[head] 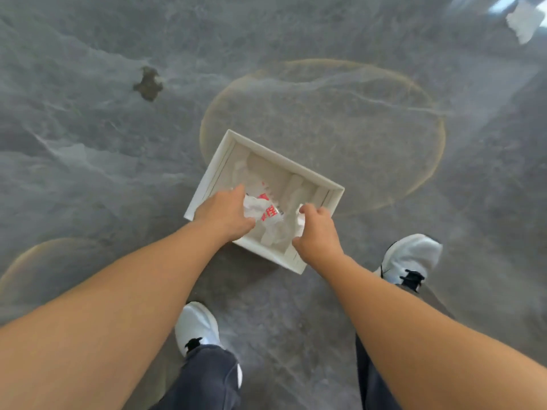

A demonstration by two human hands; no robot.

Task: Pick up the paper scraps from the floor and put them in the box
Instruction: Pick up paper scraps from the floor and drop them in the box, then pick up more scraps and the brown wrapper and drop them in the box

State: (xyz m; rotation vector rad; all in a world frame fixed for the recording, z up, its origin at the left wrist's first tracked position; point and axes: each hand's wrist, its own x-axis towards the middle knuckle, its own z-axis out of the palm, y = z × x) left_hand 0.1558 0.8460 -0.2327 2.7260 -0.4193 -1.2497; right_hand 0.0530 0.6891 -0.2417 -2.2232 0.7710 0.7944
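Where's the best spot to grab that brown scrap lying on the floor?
Pinch the brown scrap by its crumpled middle, from straight above. It lies low on the floor with ragged edges, so a side approach likely can't get under it.

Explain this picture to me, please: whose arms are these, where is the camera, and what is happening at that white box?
There is no machine here. These are a person's two bare arms, filmed by one wide-angle camera worn on the head and looking down. That is why the left shoe and right shoe show below. An open white box sits on the grey floor. The left hand grips a crumpled paper with red print over the box. The right hand, fingers curled, seems to hold a white scrap near the box's edge. Two more pieces lie on the floor: a brown scrap far left and a white sheet in the top right corner.
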